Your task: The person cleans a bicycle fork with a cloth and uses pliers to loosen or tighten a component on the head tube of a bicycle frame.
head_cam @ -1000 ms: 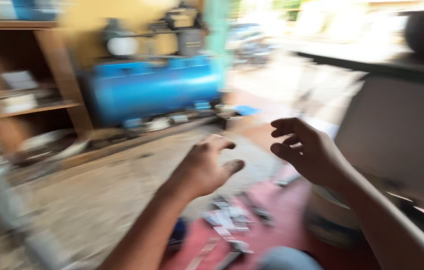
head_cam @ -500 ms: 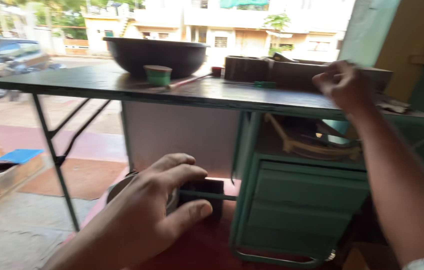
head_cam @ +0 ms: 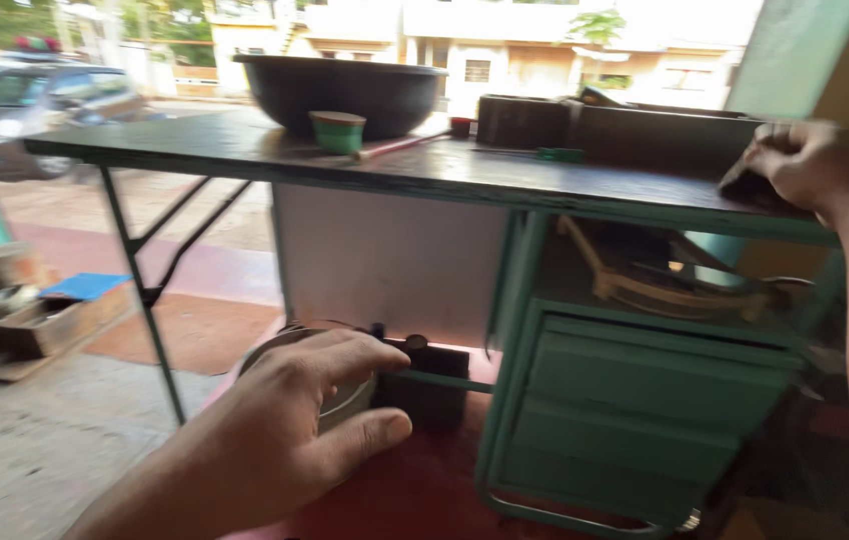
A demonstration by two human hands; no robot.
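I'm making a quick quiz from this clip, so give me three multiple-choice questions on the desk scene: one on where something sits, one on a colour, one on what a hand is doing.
1. Where does the big dark bowl sit?
A. on the desk top
B. on the floor
C. in a drawer

2. What colour is the small cup in front of the bowl?
A. red
B. green
C. white

3. What is the right hand doing?
A. hanging free in the air
B. pulling a drawer open
C. resting closed at the desk's far right edge

Answers:
1 A, the bowl stands on the dark desk top.
2 B, the cup is green with a brownish rim.
3 C, its fingers are curled at the top's edge, seemingly over something dark, while the left hand hovers low with fingers spread.
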